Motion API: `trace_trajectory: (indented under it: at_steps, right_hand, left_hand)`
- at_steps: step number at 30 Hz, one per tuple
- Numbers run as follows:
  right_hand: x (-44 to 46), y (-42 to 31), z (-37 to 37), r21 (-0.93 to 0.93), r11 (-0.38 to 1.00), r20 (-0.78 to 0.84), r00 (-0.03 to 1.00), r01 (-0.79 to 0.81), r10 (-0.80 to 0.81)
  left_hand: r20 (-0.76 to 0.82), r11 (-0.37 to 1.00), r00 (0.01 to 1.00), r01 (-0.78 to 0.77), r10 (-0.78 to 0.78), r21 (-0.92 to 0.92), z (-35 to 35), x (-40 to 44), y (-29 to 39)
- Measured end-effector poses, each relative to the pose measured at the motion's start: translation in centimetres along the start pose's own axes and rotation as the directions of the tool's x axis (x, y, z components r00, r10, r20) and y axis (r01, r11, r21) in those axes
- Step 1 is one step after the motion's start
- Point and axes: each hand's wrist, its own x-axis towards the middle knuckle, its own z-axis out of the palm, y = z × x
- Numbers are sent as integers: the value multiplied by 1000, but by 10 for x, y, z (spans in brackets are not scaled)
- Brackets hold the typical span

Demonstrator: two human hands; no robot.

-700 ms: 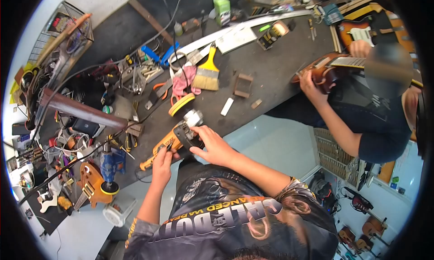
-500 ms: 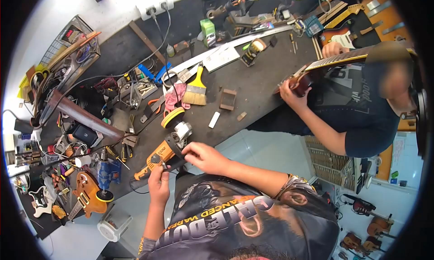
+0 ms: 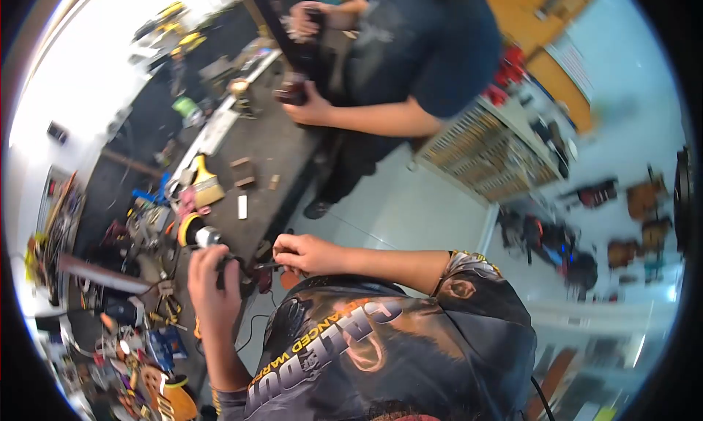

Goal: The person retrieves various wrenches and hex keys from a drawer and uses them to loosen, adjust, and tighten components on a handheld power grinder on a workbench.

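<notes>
Right hand [image 3: 302, 254] has moved off the power tool [image 3: 208, 236], pinching something dark [image 3: 268, 266] near pale floor [image 3: 388, 194]; half-open left hand [image 3: 212, 280], hold unclear, beside worktop [image 3: 262, 144].

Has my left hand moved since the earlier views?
Yes. Judged against the yellow brush lying on the bench, the left hand has come closer, now near the polisher's yellow-rimmed pad.

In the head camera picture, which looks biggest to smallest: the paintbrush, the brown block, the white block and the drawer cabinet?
1. Drawer cabinet, largest even though it stands farther off
2. Paintbrush
3. Brown block
4. White block, the smallest
</notes>
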Motion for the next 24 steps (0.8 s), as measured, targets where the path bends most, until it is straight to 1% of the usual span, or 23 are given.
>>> trace_trajectory:
  at_steps: [1, 2, 3, 4, 6, 8, 9, 11, 13, 14, 15, 17, 19, 20, 21, 22, 23, 24]
  right_hand:
    - [-28, 11, -7, -26, 998, -78, 995, -56, 54]
    - [-57, 36, -14, -50, 996, -179, 982, -71, 61]
    - [-87, 63, -19, -65, 994, -294, 953, -88, 65]
    - [-117, 92, -29, -50, 994, -369, 926, -99, 74]
    - [-187, 136, -50, 79, 977, -501, 839, -199, 211]
    - [-255, 164, -71, 189, 935, -596, 721, -301, 353]
    - [-287, 173, -87, 230, 912, -640, 653, -339, 405]
    - [-342, 187, -112, 282, 912, -761, 508, -300, 402]
    - [-392, 201, -136, 332, 918, -851, 352, -214, 390]
    - [-412, 207, -155, 345, 923, -882, 276, -172, 381]
    - [-432, 212, -176, 307, 941, -914, 230, -142, 333]
    - [-480, 225, -224, 232, 968, -963, 119, -93, 242]
    - [-529, 253, -299, 15, 980, -997, 65, -198, 29]
    - [-554, 255, -344, -86, 938, -996, 38, -335, -77]
    - [-574, 253, -387, -176, 866, -983, 33, -468, -183]
    - [-588, 226, -420, -191, 828, -975, 7, -528, -221]
    - [-603, 225, -465, -141, 796, -982, -16, -588, -186]
    - [-619, 227, -508, -177, 738, -977, 28, -651, -210]
  left_hand:
    - [-9, 985, 986, -169, 168, -40, 1, 19, 24]
    - [-32, 943, 946, -324, 322, -78, 1, 38, 53]
    - [-28, 861, 867, -498, 497, -104, -1, 58, 91]
    - [-36, 748, 757, -651, 652, -127, -2, 75, 137]
    - [-98, 619, 654, -746, 750, -245, -1, 79, 228]
    - [-90, 587, 641, -743, 762, -322, 3, 67, 289]
    - [-100, 581, 631, -756, 769, -303, 7, 63, 314]
    - [-298, 437, 563, -808, 771, -395, 40, 72, 340]
    - [-302, 279, 543, -742, 783, -609, 68, 91, 351]
    - [-127, 296, 529, -640, 839, -709, 65, 97, 352]
    - [46, 328, 481, -523, 876, -787, 71, 99, 358]
    - [-142, 375, 675, -557, 724, -741, 129, 82, 370]
    - [-213, 395, 701, -596, 681, -699, 200, 90, 377]
    - [-135, 426, 665, -607, 735, -671, 237, 103, 381]
    - [-55, 450, 621, -624, 782, -639, 274, 116, 384]
    - [90, 518, 587, -619, 805, -590, 316, 125, 391]
    - [222, 601, 589, -589, 777, -540, 360, 128, 400]
    - [353, 681, 588, -555, 728, -478, 404, 131, 409]
